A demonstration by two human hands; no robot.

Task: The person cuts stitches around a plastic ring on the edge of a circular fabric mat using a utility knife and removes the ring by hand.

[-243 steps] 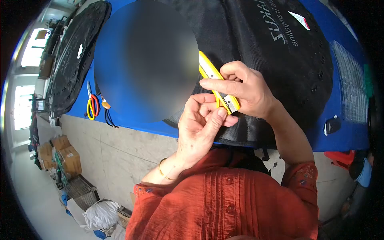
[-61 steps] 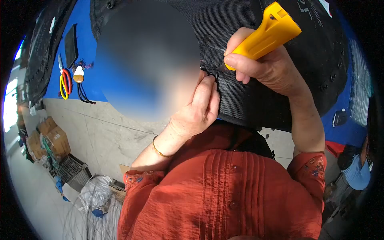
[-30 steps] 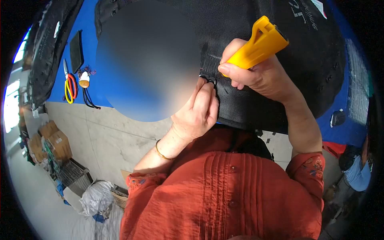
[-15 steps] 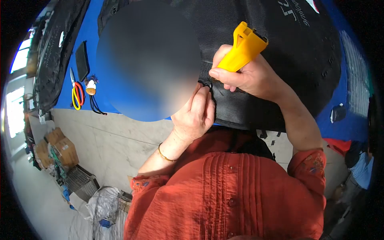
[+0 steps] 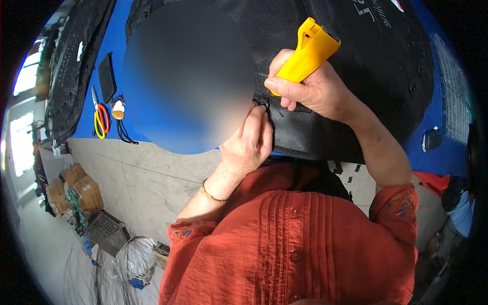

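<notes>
My right hand [image 5: 315, 89] is wrapped round a yellow plastic hand tool [image 5: 311, 53] with a slotted, dark-tipped upper end, held tilted above black mesh fabric [image 5: 325, 132]. The tool's lower end is mostly covered by my fingers. To its lower left, my left hand [image 5: 249, 140] is closed in a pinch at the fabric's edge, beside a small dark loop or cord [image 5: 261, 101]. What exactly the fingertips grip is hard to see. A round blur hides part of that hand and the cloth to the left.
On the blue table [image 5: 134, 112] lie scissors [image 5: 101, 119] with red and yellow handles, a dark phone-like slab [image 5: 107, 77] and a small white-and-tan item [image 5: 118, 109] with cords. Another black bag [image 5: 81, 66] lies far left. Cardboard boxes [image 5: 84, 193] and a crate [image 5: 108, 231] stand on the floor.
My right hand has shifted slightly up and left with the yellow tool, which leans a little differently. The left hand keeps its pinch in nearly the same place. The view has shifted slightly.
</notes>
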